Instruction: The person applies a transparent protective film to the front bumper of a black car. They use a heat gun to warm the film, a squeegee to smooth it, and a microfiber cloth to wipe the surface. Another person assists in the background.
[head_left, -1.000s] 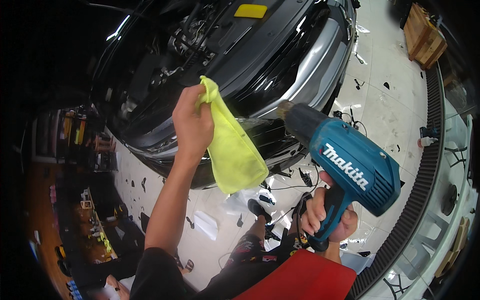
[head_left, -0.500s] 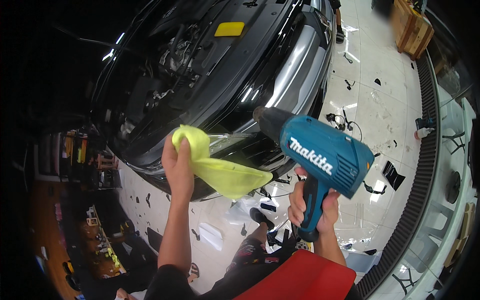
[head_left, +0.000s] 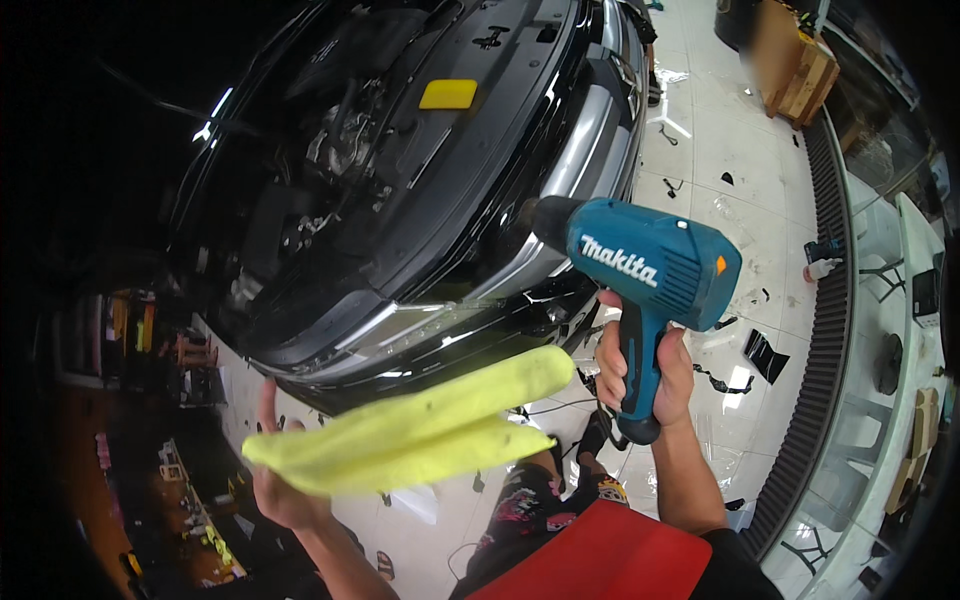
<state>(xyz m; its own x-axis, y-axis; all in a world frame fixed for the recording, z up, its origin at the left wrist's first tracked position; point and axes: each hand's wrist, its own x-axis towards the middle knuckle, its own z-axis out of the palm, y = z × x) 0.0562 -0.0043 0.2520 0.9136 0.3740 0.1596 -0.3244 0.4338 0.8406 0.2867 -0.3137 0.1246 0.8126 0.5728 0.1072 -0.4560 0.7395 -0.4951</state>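
Note:
A teal heat gun (head_left: 650, 255) is gripped by its black handle in my right hand (head_left: 655, 380). Its dark nozzle points left toward the car's front, in front of the bumper corner. My left hand (head_left: 285, 490) pinches one end of a yellow-green cloth (head_left: 420, 420). One finger of that hand sticks up, and the rest are partly behind the fabric. The cloth stretches out to the right, slightly blurred, before the black car (head_left: 470, 230). Under the raised cloth edge lies the car's headlight area (head_left: 420, 325), glossy and reflecting light.
A yellow squeegee-like pad (head_left: 448, 94) rests on the engine bay cover. Black scraps (head_left: 765, 355) and film pieces litter the white tiled floor. A wooden crate (head_left: 800, 80), a dark drain grate (head_left: 825, 250) and a pale table (head_left: 925, 240) stand at right. Cluttered shelving is at left.
My left hand has swung down and left, pulling the cloth out lengthwise, away from the car. The heat gun has shifted slightly right and turned a little. The view has shifted slightly too.

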